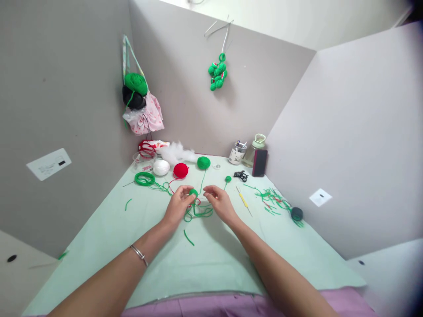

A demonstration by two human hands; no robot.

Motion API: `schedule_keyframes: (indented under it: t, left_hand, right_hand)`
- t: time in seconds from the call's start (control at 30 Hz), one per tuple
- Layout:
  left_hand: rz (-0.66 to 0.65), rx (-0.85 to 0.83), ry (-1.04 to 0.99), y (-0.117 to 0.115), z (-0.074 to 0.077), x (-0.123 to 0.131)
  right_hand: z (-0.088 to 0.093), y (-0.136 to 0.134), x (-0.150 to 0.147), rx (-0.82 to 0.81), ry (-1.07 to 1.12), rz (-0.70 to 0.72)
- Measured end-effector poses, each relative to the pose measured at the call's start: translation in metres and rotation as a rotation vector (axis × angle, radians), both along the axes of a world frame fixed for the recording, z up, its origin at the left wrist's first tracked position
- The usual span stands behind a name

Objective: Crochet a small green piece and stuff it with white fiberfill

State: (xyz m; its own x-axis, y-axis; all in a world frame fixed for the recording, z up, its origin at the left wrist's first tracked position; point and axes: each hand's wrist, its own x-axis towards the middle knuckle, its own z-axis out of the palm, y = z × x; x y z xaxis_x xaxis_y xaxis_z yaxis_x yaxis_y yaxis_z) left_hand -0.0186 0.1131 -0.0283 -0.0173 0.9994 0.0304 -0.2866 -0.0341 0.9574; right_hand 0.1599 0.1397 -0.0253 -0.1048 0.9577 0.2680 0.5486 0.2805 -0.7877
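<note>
My left hand (pixel 178 203) is closed on a small green crocheted piece (pixel 193 193) at the middle of the table. Just to its right, my right hand (pixel 220 202) has its thumb and fingertips close together; whether a thread lies between them is too small to tell. Loose green yarn (pixel 198 215) with a little red strand hangs and coils below the green piece. A green yarn ball (pixel 204 163), a red yarn ball (pixel 180 170) and a white yarn ball (pixel 161 167) sit beyond my hands.
A yellow-handled hook (pixel 243 200) and green yarn scraps (pixel 272 199) lie to the right. Behind stand a phone (pixel 260 163), a bottle (pixel 251 154) and a pen cup (pixel 237 154). White stuffing (pixel 176 154) and a green coil (pixel 144 178) are at the left.
</note>
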Motion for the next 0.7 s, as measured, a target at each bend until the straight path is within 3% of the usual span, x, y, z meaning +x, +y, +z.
schedule_keyframes:
  t: [0.13, 0.27, 0.37, 0.53, 0.7]
  left_hand:
    - [-0.119, -0.024, 0.006, 0.02, 0.018, -0.002]
    - [-0.166, -0.013, -0.037, 0.057, 0.046, -0.018]
    - [-0.211, -0.034, -0.05, 0.084, 0.059, -0.034]
    - [-0.219, -0.063, -0.006, 0.117, 0.055, -0.051]
    - [-0.188, -0.061, 0.169, 0.156, 0.053, -0.062]
  right_hand:
    - [0.025, 0.038, 0.001, -0.04, -0.153, 0.056]
    - [0.045, 0.101, 0.001, -0.091, -0.313, 0.009]
    - [0.052, 0.147, -0.004, -0.113, -0.398, -0.039]
    - [0.056, 0.217, -0.024, -0.124, -0.508, -0.099]
    - [0.049, 0.281, -0.046, -0.145, -0.557, -0.134]
